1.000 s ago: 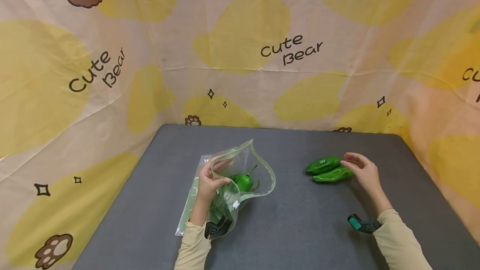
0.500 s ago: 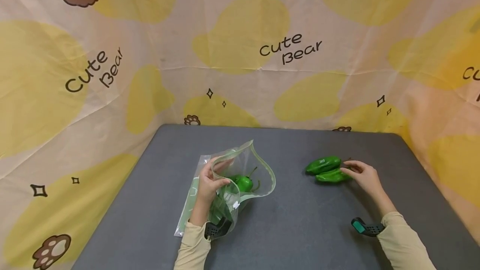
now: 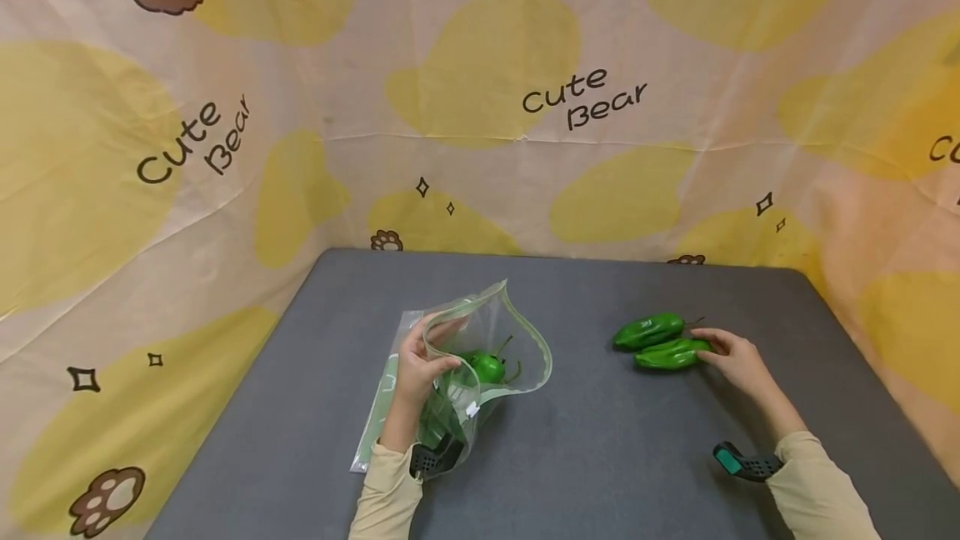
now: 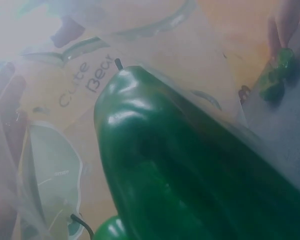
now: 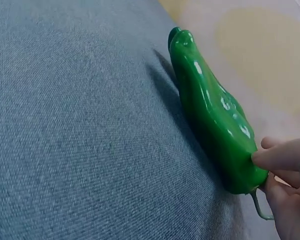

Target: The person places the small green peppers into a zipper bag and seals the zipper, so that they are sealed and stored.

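My left hand (image 3: pixel 415 365) grips the rim of a clear zip bag (image 3: pixel 525 332), whose mouth gapes toward the right. Inside the bag lie green peppers (image 3: pixel 489 367); through the film in the left wrist view, one large pepper (image 4: pixel 160 150) fills the middle. On the right side of the table two long green peppers lie side by side. My right hand (image 3: pixel 738 361) pinches the nearer pepper (image 3: pixel 670 354) at its stem end. In the right wrist view the thumb (image 5: pixel 280 156) presses on that pepper (image 5: pixel 215 120), with fingers behind it. The farther pepper (image 3: pixel 648 331) lies just beyond.
A flat plastic package with a green print (image 3: pixel 375 423) lies under and left of the bag. The grey table (image 3: pixel 585 457) meets a printed cloth backdrop (image 3: pixel 480 107) at its back edge. A white slider (image 3: pixel 472 411) sits on the bag's rim.
My right hand has come slightly nearer and lower, its fingers closing on the nearer pepper, which has shifted a little to the right. The left hand and the bag stay in place.
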`<state>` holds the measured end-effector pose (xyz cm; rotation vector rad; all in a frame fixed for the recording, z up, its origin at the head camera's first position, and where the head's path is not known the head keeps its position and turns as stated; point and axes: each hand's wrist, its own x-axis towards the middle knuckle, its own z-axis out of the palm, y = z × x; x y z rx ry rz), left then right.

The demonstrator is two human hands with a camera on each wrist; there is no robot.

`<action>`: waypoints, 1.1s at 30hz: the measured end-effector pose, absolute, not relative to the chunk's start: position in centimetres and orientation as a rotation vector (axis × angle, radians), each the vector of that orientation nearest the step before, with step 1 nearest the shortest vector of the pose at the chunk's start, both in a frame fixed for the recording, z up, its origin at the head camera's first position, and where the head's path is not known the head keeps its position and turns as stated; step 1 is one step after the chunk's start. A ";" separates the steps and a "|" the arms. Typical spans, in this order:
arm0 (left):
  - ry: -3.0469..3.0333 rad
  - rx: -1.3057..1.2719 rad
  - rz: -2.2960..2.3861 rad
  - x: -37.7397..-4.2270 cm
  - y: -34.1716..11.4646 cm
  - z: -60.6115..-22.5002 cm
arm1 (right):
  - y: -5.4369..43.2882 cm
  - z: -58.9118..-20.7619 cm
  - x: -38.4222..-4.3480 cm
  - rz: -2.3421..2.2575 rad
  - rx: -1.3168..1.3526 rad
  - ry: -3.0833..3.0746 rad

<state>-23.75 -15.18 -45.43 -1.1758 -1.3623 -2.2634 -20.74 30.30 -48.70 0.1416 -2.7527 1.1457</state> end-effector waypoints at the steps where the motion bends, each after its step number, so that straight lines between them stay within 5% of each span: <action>1: -1.364 -1.176 -2.263 -23.8 -15.2 -45.4 | 30.4 -48.8 -20.7 1.140 0.148 -2.755; 33: -1.362 -1.169 -2.261 -23.8 -15.3 -45.4 | 31.0 -50.2 -20.5 0.973 0.132 -2.767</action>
